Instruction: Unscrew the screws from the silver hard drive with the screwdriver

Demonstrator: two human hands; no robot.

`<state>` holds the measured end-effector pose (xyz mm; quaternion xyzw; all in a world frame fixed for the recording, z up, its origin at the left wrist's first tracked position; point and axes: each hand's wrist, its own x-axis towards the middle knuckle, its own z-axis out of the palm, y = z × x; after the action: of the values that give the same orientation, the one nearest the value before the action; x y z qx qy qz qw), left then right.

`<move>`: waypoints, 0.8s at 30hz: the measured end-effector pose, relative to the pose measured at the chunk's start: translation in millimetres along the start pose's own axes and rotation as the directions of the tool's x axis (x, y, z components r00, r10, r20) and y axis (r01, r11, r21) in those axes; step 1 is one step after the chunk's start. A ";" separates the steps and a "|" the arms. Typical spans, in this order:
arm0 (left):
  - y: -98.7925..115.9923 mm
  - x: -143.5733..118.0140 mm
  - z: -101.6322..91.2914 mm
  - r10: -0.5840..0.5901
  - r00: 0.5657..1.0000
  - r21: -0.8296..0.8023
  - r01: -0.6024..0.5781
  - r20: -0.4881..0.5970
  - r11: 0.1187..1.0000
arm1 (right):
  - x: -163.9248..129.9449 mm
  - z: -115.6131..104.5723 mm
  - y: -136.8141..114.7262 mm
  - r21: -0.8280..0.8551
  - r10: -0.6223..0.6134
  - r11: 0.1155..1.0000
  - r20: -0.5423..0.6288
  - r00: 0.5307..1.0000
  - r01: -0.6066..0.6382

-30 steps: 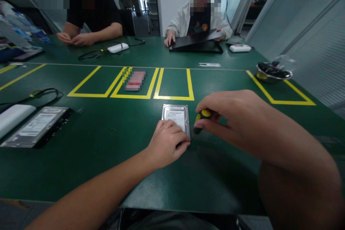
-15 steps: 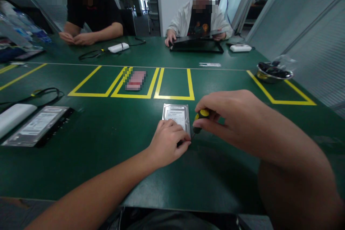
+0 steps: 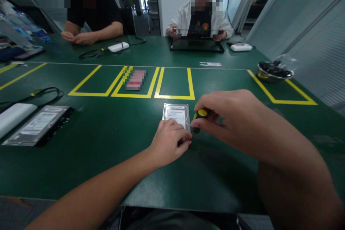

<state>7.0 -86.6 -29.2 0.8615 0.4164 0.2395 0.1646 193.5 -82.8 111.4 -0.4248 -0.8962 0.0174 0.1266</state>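
A silver hard drive [image 3: 176, 110] with a white label lies flat on the green table in front of me. My left hand [image 3: 170, 140] lies over its near part, fingers curled, with thumb and forefinger at the near right corner. Much of the drive is hidden under that hand. In my right hand [image 3: 218, 113] is a short screwdriver with a yellow and black handle [image 3: 201, 114]. Its thin shaft slants down to the drive's right edge, right beside my left fingertips. A screw there cannot be made out.
Left lie a larger drive-like unit [image 3: 40, 125], a white power bank-like block [image 3: 16, 118] and a black cable. Yellow tape frames [image 3: 175, 97] mark the table; one surrounds a pixelated pink object [image 3: 136, 80]. A metal bowl [image 3: 275, 73] stands far right. Two people sit opposite.
The screwdriver handle has shifted very slightly left in my right hand; my left hand stays put. Across the table, the person in the light jacket has raised a dark panel with both hands.
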 end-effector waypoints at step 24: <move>1.5 -3.6 -1.2 0.039 0.999 0.133 -0.039 0.005 0.990 | -3.0 -1.2 2.4 -0.011 0.023 1.000 0.054 0.998 -0.022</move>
<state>5.4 -90.3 -28.4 0.8788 0.4144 0.2133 0.1026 197.4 -83.7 111.6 -0.4350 -0.8945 0.0255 0.0999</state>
